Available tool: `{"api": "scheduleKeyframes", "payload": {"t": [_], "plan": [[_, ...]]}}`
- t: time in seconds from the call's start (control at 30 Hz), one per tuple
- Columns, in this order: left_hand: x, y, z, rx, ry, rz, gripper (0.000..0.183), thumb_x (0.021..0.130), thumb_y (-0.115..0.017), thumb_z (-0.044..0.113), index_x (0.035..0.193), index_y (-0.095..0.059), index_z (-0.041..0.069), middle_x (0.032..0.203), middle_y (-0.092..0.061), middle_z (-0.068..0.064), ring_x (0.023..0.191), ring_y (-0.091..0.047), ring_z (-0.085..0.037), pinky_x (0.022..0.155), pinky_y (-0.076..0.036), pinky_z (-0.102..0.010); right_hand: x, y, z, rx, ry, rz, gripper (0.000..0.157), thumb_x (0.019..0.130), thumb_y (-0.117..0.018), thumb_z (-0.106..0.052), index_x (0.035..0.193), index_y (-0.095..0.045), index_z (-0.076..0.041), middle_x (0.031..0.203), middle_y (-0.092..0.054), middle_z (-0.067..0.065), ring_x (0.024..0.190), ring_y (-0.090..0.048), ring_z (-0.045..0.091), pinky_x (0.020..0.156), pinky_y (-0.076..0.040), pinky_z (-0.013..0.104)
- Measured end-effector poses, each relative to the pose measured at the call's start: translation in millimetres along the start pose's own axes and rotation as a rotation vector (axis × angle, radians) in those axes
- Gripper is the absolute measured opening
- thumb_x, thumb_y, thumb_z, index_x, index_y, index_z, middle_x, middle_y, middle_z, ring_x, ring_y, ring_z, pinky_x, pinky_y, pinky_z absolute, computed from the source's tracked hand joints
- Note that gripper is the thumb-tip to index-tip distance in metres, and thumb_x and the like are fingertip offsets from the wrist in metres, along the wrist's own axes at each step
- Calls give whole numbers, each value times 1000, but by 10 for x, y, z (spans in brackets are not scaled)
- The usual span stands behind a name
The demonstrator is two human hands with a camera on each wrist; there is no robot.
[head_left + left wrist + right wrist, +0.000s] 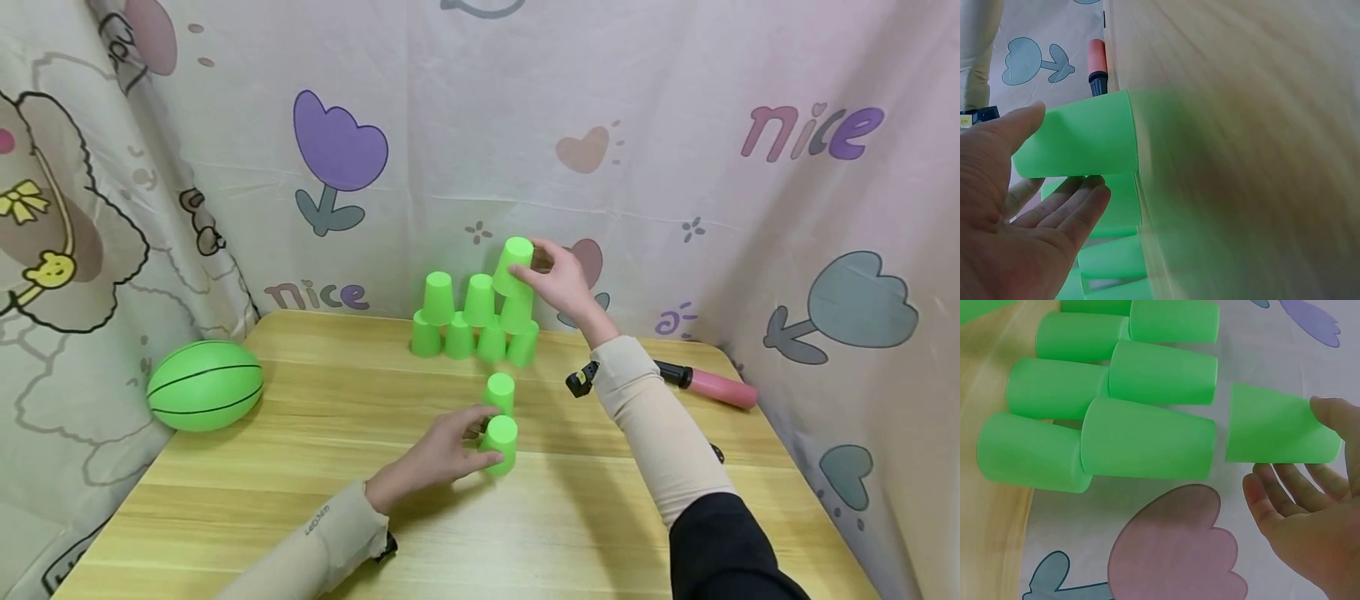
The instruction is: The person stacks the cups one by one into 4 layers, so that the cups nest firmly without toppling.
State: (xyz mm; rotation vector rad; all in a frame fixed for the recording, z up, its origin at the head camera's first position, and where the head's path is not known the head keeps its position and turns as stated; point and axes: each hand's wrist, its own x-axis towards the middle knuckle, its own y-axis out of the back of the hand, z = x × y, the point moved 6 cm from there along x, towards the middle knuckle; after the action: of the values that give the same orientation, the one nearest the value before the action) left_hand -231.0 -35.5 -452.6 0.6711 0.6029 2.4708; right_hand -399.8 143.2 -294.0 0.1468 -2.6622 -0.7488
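Upside-down green cups form two rows at the back of the wooden table, a longer bottom row (426, 337) and three cups above (438, 298). My right hand (558, 279) pinches another green cup (1275, 425) between thumb and fingers. A narrow gap separates this cup from the top of the right-hand upper cup (1147, 439). Lower down, my left hand (442, 446) has its thumb and fingers around the nearest green cup (1085, 137), which stands upside down on the table. Right behind it is one more green cup (500, 392).
A green ball (206, 386) with black lines sits at the table's left edge. To the right, a pink and black pump (720, 389) lies partly behind my right sleeve. A printed curtain (465, 125) hangs close behind the stacked cups.
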Motion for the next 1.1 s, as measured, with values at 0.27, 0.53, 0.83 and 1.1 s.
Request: {"api": "scheduleKeyframes", "payload": {"t": [0.27,0.53,0.83,1.1], "plan": [[3,-32,6,12,-3,-14,53,89,-85,11,137,-61,4,125,-74,-10,110,-74,-26,98,-64,-38,69,-62,0,-9,-7,-19,64,98,-76,-34,154,-53,-13,140,-69,13,129,-65,29,111,-54,45],[-3,-36,26,20,-8,-24,52,90,-84,10,136,-61,3,125,-74,-11,111,-74,-27,98,-64,-36,124,-90,5,-23,-25,-18,64,98,-76,-34,153,-53,-13,139,-68,13,128,-65,28,110,-54,45],[-3,-46,23,35,-11,-27,53,89,-85,11,137,-61,4,125,-74,-10,112,-74,-26,99,-63,-33,180,-114,15,-48,-32,-21,64,99,-74,-36,154,-52,-12,141,-67,13,128,-65,29,109,-55,45],[-11,-46,22,37,-5,-33,55,90,-85,11,138,-60,4,127,-74,-10,114,-73,-25,101,-62,-35,207,-135,37,-41,-44,-19,63,100,-72,-35,155,-51,-11,144,-66,15,129,-65,30,110,-55,46]]}}
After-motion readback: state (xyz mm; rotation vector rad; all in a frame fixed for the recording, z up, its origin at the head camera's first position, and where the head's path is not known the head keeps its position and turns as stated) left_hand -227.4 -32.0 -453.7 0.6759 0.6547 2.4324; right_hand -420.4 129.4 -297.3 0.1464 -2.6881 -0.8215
